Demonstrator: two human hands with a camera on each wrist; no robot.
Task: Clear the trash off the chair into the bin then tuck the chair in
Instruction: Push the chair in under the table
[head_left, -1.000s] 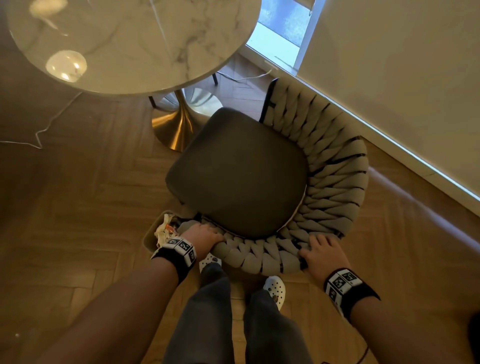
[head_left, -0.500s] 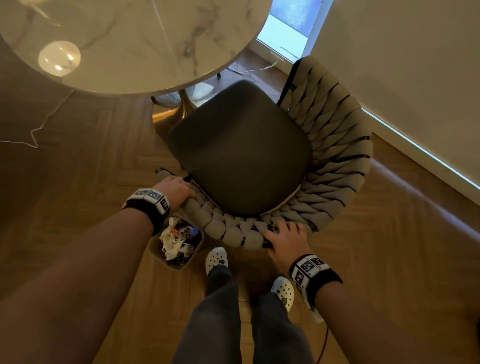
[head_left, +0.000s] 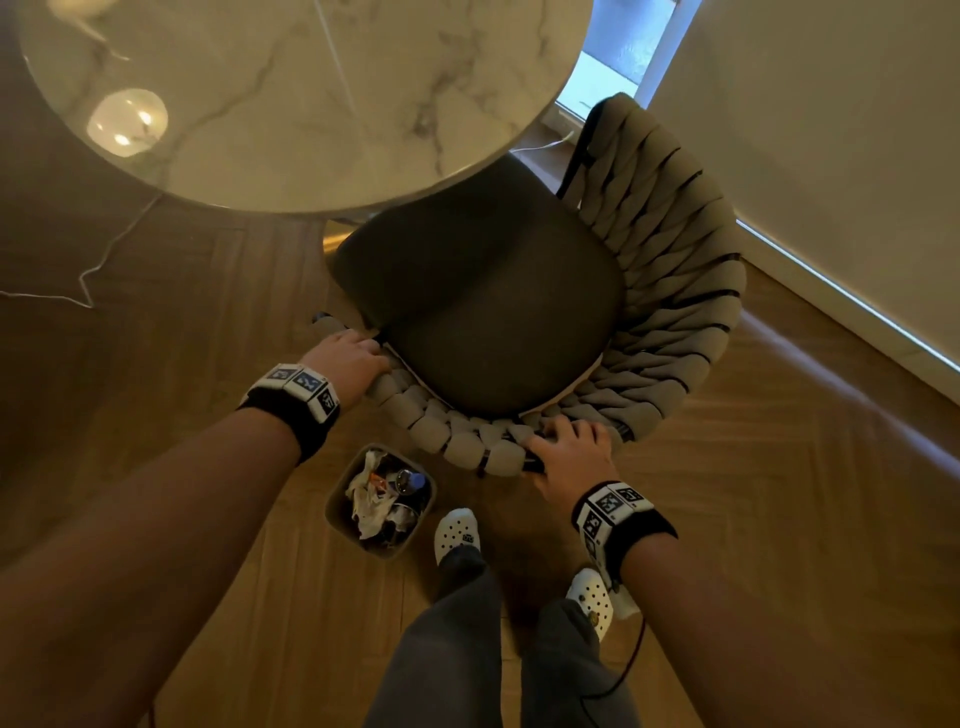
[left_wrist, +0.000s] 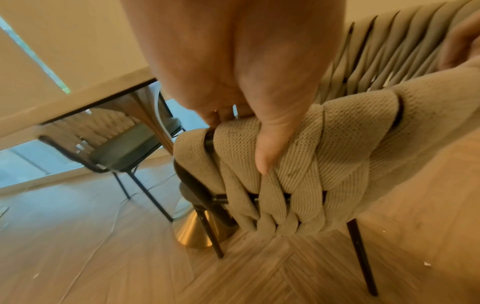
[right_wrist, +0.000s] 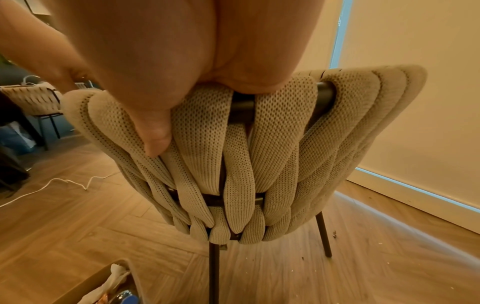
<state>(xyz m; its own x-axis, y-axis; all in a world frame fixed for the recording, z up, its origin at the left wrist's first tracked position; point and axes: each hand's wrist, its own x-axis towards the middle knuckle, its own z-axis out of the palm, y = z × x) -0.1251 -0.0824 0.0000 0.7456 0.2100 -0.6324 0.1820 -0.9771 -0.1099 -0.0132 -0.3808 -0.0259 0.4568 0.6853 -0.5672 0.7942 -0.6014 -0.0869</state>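
Observation:
The chair (head_left: 483, 312) has a dark bare seat and a beige woven backrest (head_left: 670, 280); its front edge sits under the round marble table (head_left: 291, 98). My left hand (head_left: 345, 364) grips the backrest's top rail at its left end, thumb (left_wrist: 270, 152) down the outside of the weave (left_wrist: 350, 148). My right hand (head_left: 569, 447) grips the rail near its middle, thumb (right_wrist: 155, 135) pressed on the woven straps (right_wrist: 275, 148). A small tan bin (head_left: 382, 501) holding crumpled paper and wrappers stands on the floor between my hands, by my feet; its corner (right_wrist: 109, 283) shows in the right wrist view.
A cream wall (head_left: 831, 156) runs close on the chair's right. The table's gold pedestal base (left_wrist: 193, 230) stands ahead of the chair legs. A second woven chair (left_wrist: 109, 144) sits across the table. A white cable (head_left: 93, 270) trails over the wood floor at left.
The chair has slid forward toward the table, its seat front now under the tabletop. Both hands moved with the backrest, and the bin, once hidden by my left arm, now lies uncovered behind.

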